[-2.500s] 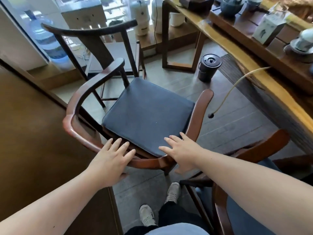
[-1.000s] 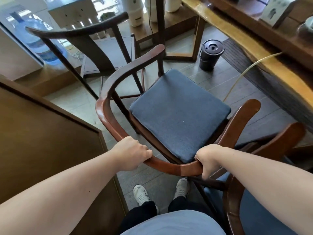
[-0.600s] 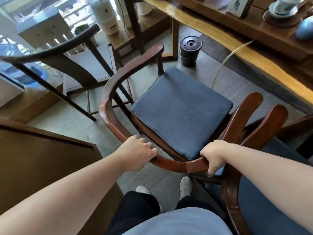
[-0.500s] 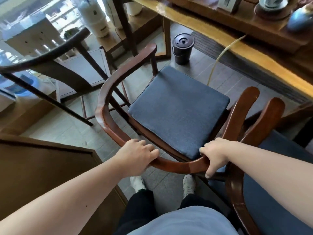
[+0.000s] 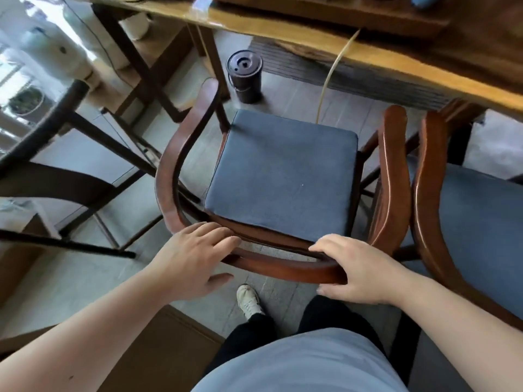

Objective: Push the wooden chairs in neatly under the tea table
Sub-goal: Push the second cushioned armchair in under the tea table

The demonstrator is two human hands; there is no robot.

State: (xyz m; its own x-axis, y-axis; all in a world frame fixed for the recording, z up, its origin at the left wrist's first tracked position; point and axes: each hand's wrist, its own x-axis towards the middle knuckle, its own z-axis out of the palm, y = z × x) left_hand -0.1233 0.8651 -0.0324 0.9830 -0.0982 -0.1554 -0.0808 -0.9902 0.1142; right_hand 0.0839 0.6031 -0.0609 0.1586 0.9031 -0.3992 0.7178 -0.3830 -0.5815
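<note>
A wooden armchair with a blue seat cushion (image 5: 283, 176) stands in front of me, facing the tea table (image 5: 368, 49). Its front sits just short of the yellow-edged tabletop. My left hand (image 5: 192, 261) lies over the left part of the curved back rail (image 5: 283, 268), fingers on top and thumb underneath. Further right on the same rail, my right hand (image 5: 359, 273) is wrapped around it. A second wooden armchair (image 5: 424, 193) with a blue cushion stands close on the right, arm against arm, partly under the table.
A dark-framed chair (image 5: 56, 176) stands to the left. A black lidded canister (image 5: 245, 77) sits on the floor under the table's left end, beside a thin yellow hose (image 5: 328, 77) hanging from the table. A brown cabinet (image 5: 158, 349) is at my lower left.
The chair has swung round to face the table and moved closer to it, ending alongside the second chair. My fists on the back rail have loosened, with fingers laid flatter.
</note>
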